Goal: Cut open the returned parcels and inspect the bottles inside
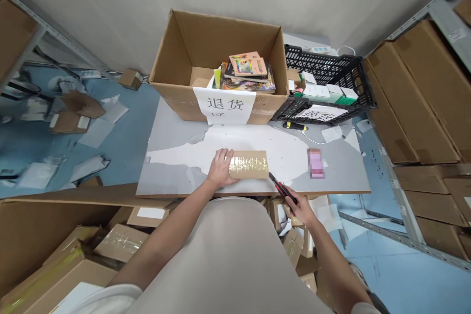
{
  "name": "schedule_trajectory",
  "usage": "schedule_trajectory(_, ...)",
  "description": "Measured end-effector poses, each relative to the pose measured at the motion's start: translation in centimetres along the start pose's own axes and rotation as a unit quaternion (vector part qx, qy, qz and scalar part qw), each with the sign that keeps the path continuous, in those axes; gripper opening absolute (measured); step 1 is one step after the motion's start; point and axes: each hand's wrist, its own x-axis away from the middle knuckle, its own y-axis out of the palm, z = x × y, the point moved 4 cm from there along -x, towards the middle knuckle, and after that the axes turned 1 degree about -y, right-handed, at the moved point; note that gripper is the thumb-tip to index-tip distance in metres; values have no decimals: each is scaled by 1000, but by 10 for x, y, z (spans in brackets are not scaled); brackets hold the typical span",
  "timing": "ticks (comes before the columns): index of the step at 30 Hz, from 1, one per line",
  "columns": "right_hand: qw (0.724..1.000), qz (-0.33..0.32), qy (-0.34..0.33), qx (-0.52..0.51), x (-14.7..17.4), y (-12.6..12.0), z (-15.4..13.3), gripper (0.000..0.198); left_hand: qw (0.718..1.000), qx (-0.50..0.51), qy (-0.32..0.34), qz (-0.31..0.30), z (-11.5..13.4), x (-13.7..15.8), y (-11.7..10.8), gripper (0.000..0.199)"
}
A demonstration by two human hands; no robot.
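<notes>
Head view: a person's left hand point(220, 168) is clamped around the left end of a small, taped cardboard box point(250, 164) near the front edge of a grey table point(162, 180). The right hand point(300, 208) is closed around a red-and-black tool point(282, 190), its tip at the box's right end; whether they touch, I cannot tell. Behind stand a large carton point(172, 100) holding books point(250, 68) and a black crate point(355, 71).

Head view, looking forward and down over table point(162, 181)
</notes>
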Motion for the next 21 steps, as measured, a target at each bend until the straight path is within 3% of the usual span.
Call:
schedule_trajectory(4,999,41,-6,-32,4,-16,6,73,1000,-4,-6,3,2,0,-1,109)
schedule_trajectory(8,984,123,-14,-125,-2,-25,5,61,998,-3,-60,18,5,1,2,115)
schedule_trajectory(10,977,124,-23,-169,-14,-5,-8,56,996,-2,-86,34,7,2,4,118)
schedule_trajectory(12,971,92,-37,-220,-30,30,-28,59,994,-2,-99,48,9,3,4,114)
schedule_trajectory(16,961,40,-60,-267,-60,99,-66,52,991,0,-120,58,6,17,-1,74)
schedule_trajectory(18,962,39,-81,-256,-72,113,-77,48,988,14,-143,50,1,30,-3,56)
schedule_trajectory(21,973,50,-115,-195,-88,112,-85,49,981,91,-167,35,-3,52,-1,49)
